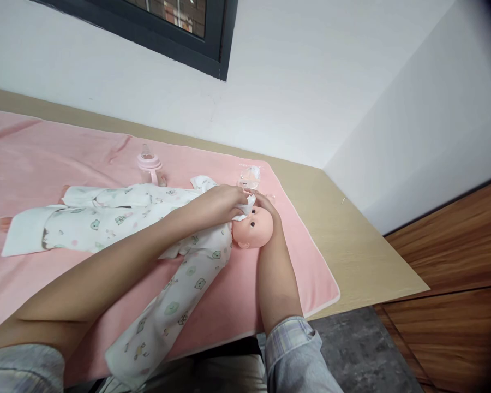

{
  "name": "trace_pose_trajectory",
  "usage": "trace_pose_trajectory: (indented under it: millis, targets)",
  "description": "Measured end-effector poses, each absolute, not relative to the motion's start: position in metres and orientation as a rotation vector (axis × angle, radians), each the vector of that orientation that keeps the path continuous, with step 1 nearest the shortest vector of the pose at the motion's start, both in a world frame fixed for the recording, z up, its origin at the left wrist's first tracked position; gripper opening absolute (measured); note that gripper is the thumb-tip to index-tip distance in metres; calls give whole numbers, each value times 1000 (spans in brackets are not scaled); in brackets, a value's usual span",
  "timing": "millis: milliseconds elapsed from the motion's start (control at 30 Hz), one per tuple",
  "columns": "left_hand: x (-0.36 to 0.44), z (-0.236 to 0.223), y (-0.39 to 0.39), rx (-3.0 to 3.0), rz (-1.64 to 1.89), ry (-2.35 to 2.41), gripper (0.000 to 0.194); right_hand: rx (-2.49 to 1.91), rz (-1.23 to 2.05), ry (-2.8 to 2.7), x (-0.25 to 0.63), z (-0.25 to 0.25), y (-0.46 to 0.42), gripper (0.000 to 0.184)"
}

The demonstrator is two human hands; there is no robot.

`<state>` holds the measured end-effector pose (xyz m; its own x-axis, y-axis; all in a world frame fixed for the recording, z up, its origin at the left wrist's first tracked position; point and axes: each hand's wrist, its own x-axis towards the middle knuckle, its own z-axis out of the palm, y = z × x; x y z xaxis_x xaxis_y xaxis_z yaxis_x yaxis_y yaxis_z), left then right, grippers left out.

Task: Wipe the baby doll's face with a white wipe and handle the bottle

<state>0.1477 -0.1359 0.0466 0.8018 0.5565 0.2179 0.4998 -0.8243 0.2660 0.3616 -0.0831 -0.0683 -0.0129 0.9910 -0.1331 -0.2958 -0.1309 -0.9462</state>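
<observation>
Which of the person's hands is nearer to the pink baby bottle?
Left. The left hand, at the doll's face, is right of the baby bottle, apart from it; the right hand, beside the doll's head, is farther right.

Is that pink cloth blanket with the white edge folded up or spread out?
Spread out, lightly creased: the blanket lies wide across the light wooden table, under the bald doll in white printed clothes.

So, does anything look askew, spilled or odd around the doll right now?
One sleeve on the doll looks askew: it trails past the near edge of the pink blanket, with no doll hand showing at its cuff. I see no spill; the bottle stands upright.
</observation>
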Motion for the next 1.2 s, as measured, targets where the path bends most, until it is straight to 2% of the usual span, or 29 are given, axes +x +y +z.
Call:
trace_pose_trajectory:
  millis: [200, 333, 700, 900, 1067, 1200]
  targets:
    - [153, 50, -144, 2819, 330, 888, 23, -1084, 1417, -925, 362, -65, -86, 14]
    - [152, 47, -141, 2815, 389, 884, 21, -1076, 1406, -941, 361, -63, -87, 18]
    - [151, 36, -132, 2824, 534, 813, 19, -1073, 1393, -979, 362, -71, -76, 14]
    - [141, 38, -119, 2769, 587, 891, 18, -1035, 1418, -1009, 369, -77, -75, 30]
    - [122, 38, -98, 2631, 801, 928, 28, -965, 1422, -945, 380, -76, -73, 36]
    - [111, 41, -86, 2583, 819, 1038, 40, -957, 1387, -933, 388, -70, -74, 36]
